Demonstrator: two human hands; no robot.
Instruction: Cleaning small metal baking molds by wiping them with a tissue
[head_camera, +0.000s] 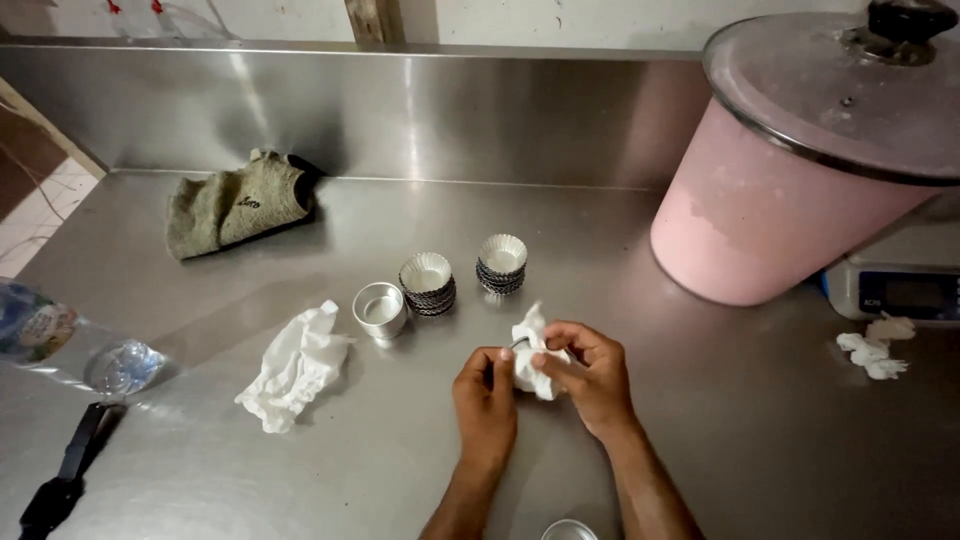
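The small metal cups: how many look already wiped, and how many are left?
Two stacks of fluted cups and one smooth cup stand on the counter; whether they are wiped cannot be told. In hand: left hand and right hand hold a white tissue around a small item. Another crumpled tissue lies nearby.

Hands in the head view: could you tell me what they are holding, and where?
Both the left hand and right hand pinch a crumpled white tissue wrapped around a small metal object, gripped at its sides.
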